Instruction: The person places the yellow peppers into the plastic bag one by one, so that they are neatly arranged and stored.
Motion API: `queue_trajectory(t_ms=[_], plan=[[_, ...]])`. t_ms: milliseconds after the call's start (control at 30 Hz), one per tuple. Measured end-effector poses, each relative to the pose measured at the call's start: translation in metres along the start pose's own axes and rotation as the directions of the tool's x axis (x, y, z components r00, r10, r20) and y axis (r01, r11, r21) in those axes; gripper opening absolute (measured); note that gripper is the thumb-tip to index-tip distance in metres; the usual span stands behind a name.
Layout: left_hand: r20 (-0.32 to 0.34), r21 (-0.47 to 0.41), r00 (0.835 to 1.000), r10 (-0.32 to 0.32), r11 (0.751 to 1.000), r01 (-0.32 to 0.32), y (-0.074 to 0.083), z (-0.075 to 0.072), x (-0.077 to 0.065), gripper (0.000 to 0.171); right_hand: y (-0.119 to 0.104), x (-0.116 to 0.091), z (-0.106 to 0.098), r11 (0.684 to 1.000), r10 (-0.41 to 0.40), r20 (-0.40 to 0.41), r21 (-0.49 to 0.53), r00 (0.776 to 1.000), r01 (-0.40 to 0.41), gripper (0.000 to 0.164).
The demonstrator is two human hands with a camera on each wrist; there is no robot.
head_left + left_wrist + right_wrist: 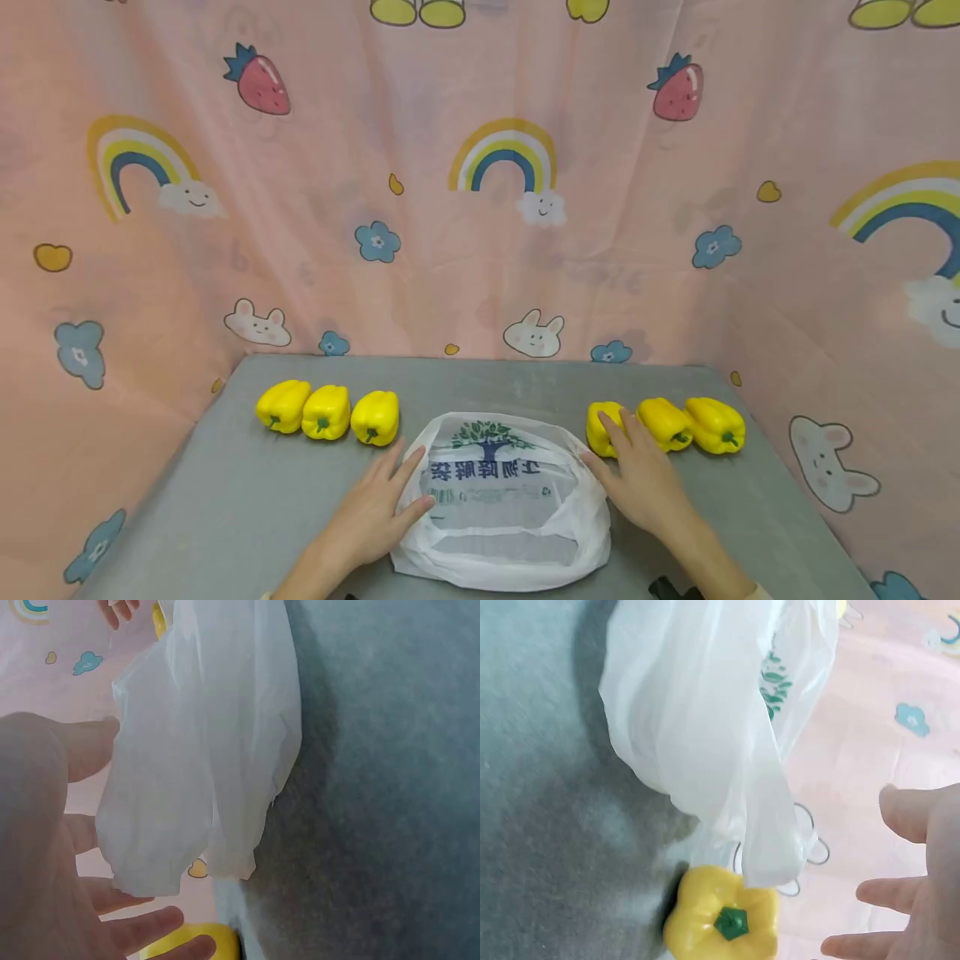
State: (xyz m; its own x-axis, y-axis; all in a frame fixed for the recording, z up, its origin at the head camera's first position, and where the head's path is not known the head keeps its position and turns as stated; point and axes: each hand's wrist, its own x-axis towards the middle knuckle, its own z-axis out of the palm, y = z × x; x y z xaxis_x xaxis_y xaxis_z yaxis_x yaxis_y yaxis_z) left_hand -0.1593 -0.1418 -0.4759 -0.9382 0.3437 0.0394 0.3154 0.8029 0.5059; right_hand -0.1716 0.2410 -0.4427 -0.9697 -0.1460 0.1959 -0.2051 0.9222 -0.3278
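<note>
A white plastic bag point(517, 558) with a green tree print stands on the grey table, its mouth spread wide. My left hand point(375, 508) is at the bag's left side with fingers spread; in the left wrist view the thumb point(94, 746) lies close to the plastic, and I cannot tell if it touches. My right hand point(645, 475) hovers by the right side, fingers extended, partly covering a yellow bell pepper point(597, 429). In the right wrist view that hand point(922, 877) is apart from the bag point(697, 712), with a pepper point(705, 907) below the bag's edge.
Three yellow bell peppers point(327, 412) sit in a row at the back left of the table point(225, 517). Two more peppers point(715, 425) stand at the back right. A pink printed curtain point(480, 275) surrounds the table. A black object point(671, 588) shows near the right wrist.
</note>
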Motion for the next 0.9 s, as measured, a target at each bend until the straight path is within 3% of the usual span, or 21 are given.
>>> queue_trajectory(t_ms=[367,633,900], plan=[[0.017,-0.164,0.998,-0.064,0.984,0.066,-0.003,0.005,0.01,0.065,0.01,0.018,-0.005,0.995,0.05,-0.03,0.085,0.998,-0.047,0.067],[-0.021,-0.248,0.999,-0.03,0.968,0.024,-0.008,0.005,0.013,0.059,0.023,0.028,0.0,0.993,0.066,-0.018,0.103,0.998,-0.064,0.066],[0.029,-0.334,0.999,-0.044,0.941,0.051,-0.012,0.001,0.019,0.057,0.036,0.038,0.007,0.989,0.08,-0.007,0.127,0.997,-0.078,0.065]])
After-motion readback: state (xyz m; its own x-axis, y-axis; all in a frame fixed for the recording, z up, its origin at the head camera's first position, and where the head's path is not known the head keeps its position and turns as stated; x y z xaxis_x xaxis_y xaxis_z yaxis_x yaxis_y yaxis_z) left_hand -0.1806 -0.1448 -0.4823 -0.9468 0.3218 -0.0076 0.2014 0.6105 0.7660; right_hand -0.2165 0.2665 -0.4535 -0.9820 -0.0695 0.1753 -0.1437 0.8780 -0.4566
